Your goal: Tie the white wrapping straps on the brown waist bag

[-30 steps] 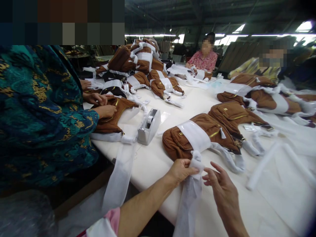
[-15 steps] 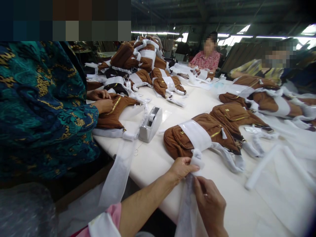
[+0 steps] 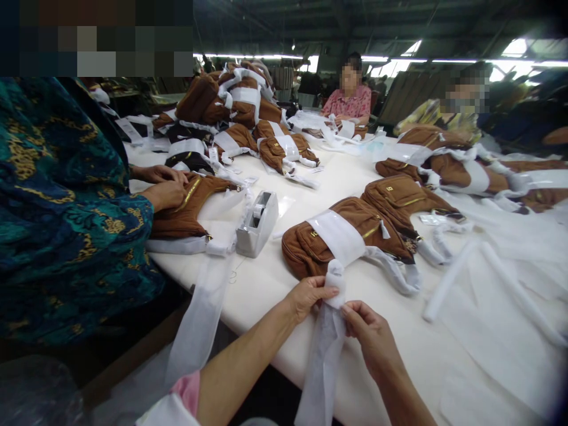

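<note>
At the lower centre of the frame, the person's two bare hands work on a white wrapping strip (image 3: 326,331) at the near edge of a long white tabletop (image 3: 275,278). The left hand (image 3: 306,296) has its fingers closed around the bunched upper end of the strip, where it forms a small wad just below a brown corduroy bag (image 3: 355,234). The right hand (image 3: 370,334), just to the right and slightly lower, pinches the strip between thumb and fingers. From the hands the strip hangs down over the tabletop's edge toward the bottom of the frame.

The brown corduroy bag lies on the tabletop just above the hands, banded across its middle by a white paper sleeve (image 3: 339,236). A second brown bag (image 3: 406,198) touches it on the upper right. A grey tape dispenser (image 3: 257,223) stands left of centre, near the bags but apart from them.

At the left of the frame, a co-worker in a teal patterned sleeve (image 3: 75,207) rests both hands on another brown bag (image 3: 186,204). A heap of wrapped brown bags (image 3: 239,103) fills the upper centre. Two more people sit at the far side, upper right of the frame, with further bags before them.
</note>
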Demonstrator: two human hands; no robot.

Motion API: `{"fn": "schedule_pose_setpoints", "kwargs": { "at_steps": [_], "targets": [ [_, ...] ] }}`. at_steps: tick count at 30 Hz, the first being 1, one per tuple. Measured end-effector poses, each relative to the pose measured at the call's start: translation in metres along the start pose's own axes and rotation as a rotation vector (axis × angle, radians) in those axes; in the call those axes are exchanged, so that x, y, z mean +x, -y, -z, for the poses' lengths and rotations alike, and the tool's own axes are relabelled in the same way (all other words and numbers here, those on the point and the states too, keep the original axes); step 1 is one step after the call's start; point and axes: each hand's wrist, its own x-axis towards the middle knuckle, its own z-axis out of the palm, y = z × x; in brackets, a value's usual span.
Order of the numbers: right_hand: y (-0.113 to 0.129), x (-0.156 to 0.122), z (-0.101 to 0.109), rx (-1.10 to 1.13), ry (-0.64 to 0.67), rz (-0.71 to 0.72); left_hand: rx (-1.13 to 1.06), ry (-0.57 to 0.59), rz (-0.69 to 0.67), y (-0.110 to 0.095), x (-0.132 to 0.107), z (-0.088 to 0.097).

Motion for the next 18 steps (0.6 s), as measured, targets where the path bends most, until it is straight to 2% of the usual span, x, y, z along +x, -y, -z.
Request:
{"fn": "schedule_pose_setpoints", "kwargs": {
  "at_steps": [2, 4, 7, 9, 12, 15, 18],
  "targets": [
    [0.01, 0.004, 0.005, -0.135, 0.01, 0.03, 0.015, 0.021, -0.005, 0.0, 0.0, 0.0],
    [0.024, 0.009, 0.011, -0.374, 0.02, 0.131, 0.033, 0.037, -0.008, 0.0, 0.0, 0.0],
    [0.041, 0.021, 0.02, -0.587, 0.121, 0.246, 0.066, 0.054, -0.01, -0.001, -0.001, 0.0],
    [0.045, 0.03, 0.025, -0.541, 0.217, 0.217, 0.088, 0.057, -0.016, -0.002, -0.002, 0.0],
    [0.039, 0.038, 0.028, -0.371, 0.303, 0.099, 0.095, 0.051, -0.021, -0.003, -0.003, -0.001],
    [0.029, 0.036, 0.024, -0.186, 0.303, 0.018, 0.058, 0.048, -0.015, -0.003, -0.004, -0.001],
    [0.02, 0.033, 0.014, 0.001, 0.214, -0.047, 0.003, 0.033, 0.007, -0.005, -0.005, -0.003]
  ]
}}
